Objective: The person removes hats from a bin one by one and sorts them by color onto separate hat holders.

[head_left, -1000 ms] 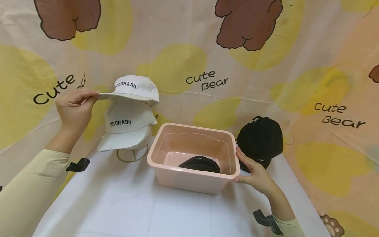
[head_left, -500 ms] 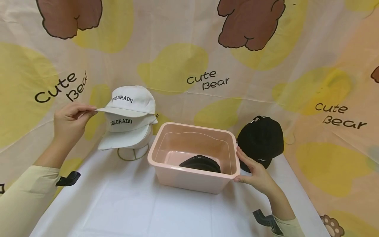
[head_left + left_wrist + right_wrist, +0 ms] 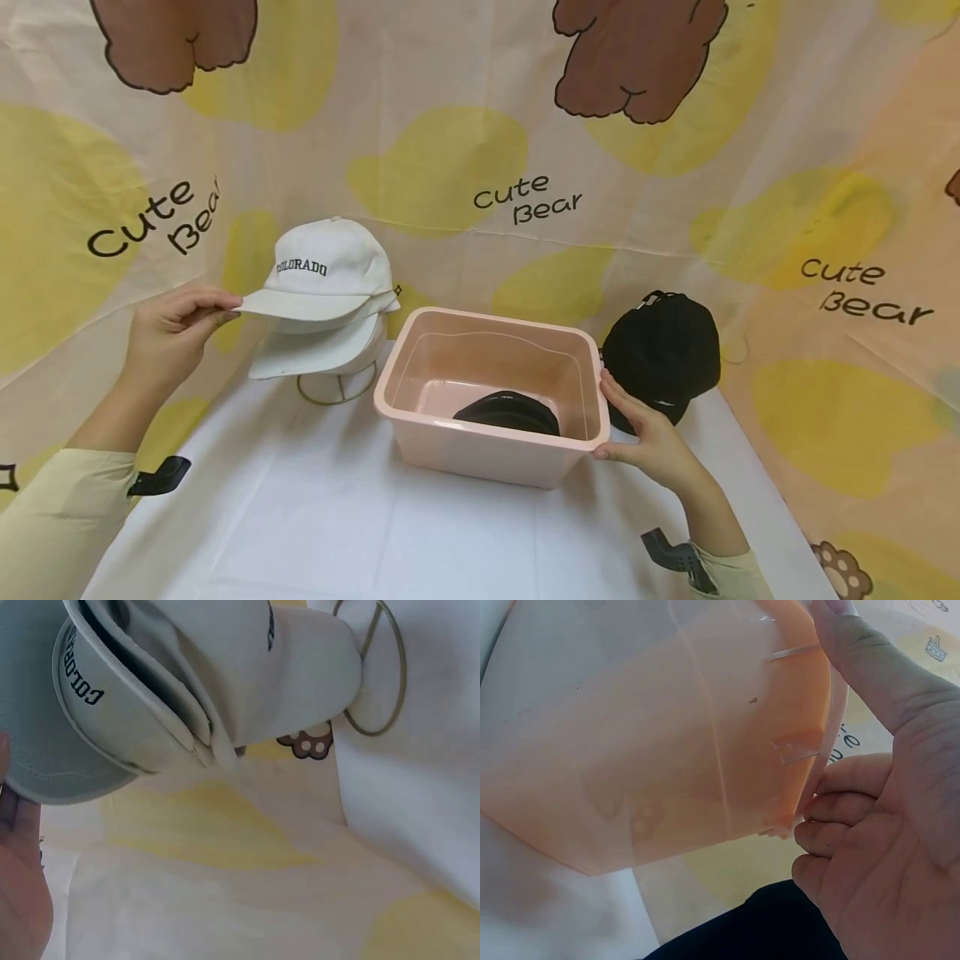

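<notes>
Between thumb and fingers, my left hand (image 3: 174, 333) pinches the brim tip of a white "COLORADO" baseball cap (image 3: 333, 258). This cap sits over a second white cap (image 3: 311, 354), covering that one's lettering. Both rest on a pale head-shaped form on a wire stand (image 3: 337, 387); in the left wrist view the upper cap's brim (image 3: 56, 757) reaches my fingers. My right hand (image 3: 648, 442) grips the right front corner of a pink plastic bin (image 3: 480, 462), thumb in front and fingers along the side under the rim (image 3: 821, 742). Inside lies a black cap (image 3: 510, 412), partly hidden by the front wall.
Right of the bin, behind my right hand, a black baseball cap (image 3: 660, 358) sits on something hidden beneath it. A white-covered table (image 3: 390, 542) carries everything. Close behind hangs a printed bear cloth (image 3: 435, 167).
My left hand has come down with the upper white cap, lowering it over the second cap and hiding its lettering. My right hand and the bin have stayed in place.
</notes>
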Demonstrator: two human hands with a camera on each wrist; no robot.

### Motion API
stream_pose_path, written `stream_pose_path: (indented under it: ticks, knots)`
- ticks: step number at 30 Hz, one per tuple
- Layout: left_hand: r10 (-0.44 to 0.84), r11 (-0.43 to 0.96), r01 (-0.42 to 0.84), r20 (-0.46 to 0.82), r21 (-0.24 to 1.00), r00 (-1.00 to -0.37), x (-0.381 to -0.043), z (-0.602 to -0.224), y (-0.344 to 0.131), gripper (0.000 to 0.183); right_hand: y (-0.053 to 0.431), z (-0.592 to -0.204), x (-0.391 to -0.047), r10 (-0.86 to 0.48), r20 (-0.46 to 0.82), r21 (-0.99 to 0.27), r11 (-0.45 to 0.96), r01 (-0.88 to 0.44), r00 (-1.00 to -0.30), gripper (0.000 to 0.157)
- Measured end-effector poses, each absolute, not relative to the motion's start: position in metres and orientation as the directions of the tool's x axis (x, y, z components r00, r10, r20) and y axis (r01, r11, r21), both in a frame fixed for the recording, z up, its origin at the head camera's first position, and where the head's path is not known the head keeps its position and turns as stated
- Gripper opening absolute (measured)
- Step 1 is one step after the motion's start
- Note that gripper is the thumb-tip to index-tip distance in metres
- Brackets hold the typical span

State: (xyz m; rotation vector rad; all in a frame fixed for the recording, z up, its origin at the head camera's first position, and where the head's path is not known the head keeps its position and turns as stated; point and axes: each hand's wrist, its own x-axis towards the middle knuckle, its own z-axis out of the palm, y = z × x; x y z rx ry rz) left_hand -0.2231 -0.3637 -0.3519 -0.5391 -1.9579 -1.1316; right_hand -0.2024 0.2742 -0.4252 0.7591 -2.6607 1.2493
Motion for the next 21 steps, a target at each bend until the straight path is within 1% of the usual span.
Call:
stream_pose_path:
  ticks: [3,8,15,21]
  knots:
    - [-0.008,0.547,0.668,0.801,0.505,-0.599,-0.219,-0.357,-0.366,0.025,0.275,-0.425,-0.202,-0.395,0.299,-0.697,0.532,-0.481,-0.869,0.105]
    - [0.000,0.586,0.629,0.776,0.511,-0.631,-0.214,-0.368,-0.370,0.027,0.275,-0.425,-0.202,-0.400,0.301,-0.696,0.528,-0.486,-0.866,0.106]
    - [0.017,0.546,0.655,0.775,0.523,-0.632,-0.210,-0.386,-0.373,0.028,0.275,-0.425,-0.202,-0.407,0.306,-0.700,0.516,-0.493,-0.861,0.106]
    - [0.039,0.474,0.650,0.723,0.594,-0.689,-0.206,-0.398,-0.376,0.028,0.275,-0.425,-0.203,-0.402,0.304,-0.694,0.527,-0.490,-0.864,0.105]
